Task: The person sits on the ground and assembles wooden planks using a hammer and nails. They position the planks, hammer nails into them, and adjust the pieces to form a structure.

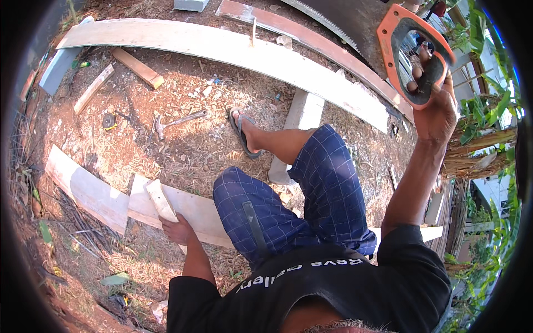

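Note:
My right hand [436, 111], raised at the upper right, is closed round the orange and black handle of a handsaw [417, 61]. The saw's wide toothed blade runs up and left from the handle, out of the picture at the top. Low on the left, my left hand [177, 230] grips the near end of a short pale piece of wood [160, 201]. That piece lies across a long pale board [191, 206], by the joint with another board [86, 186]. The fingers of my left hand are partly hidden under it.
A claw hammer [179, 121] and a tape measure [109, 121] lie on the littered ground. Two wood offcuts [136, 67] [94, 89] are beyond them. A long pale plank [222, 47] with an upright nail or peg [254, 31] rests over a concrete post [302, 114]. Green plants [491, 111] edge the right.

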A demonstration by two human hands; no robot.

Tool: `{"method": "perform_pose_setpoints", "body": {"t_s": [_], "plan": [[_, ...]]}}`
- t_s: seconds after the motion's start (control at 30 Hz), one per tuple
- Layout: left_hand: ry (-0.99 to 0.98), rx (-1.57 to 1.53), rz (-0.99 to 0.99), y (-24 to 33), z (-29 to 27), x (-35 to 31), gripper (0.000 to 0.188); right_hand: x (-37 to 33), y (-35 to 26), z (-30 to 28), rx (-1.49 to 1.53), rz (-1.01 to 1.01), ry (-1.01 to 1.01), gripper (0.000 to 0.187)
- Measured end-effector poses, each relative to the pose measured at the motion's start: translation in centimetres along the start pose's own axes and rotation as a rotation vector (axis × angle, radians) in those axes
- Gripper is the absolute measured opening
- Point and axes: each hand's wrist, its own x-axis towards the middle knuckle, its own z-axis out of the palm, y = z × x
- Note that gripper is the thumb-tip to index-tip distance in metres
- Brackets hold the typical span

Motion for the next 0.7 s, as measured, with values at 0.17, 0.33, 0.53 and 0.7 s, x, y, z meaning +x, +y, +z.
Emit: {"method": "perform_pose_setpoints", "body": {"t_s": [0.17,0.33,0.53,0.7], "plan": [[-0.004,-0.053,0.058,1.1,1.2,-1.2,0.077,-3.9,-8.5,-4.2,-0.511,0.057,0.456,0.031],[0.146,-0.037,0.095,-0.6,1.9,0.3,0.079,-2.8,-8.0,-4.7,-0.772,0.106,0.445,0.031],[0.077,0.060,0.063,1.4,1.4,-0.3,0.081,-0.4,-5.3,-0.8,-0.945,0.244,0.376,0.037],[0.051,0.201,0.045,-0.8,3.1,0.7,0.081,-1.9,0.9,-1.7,-0.852,0.465,0.368,0.040]]}}
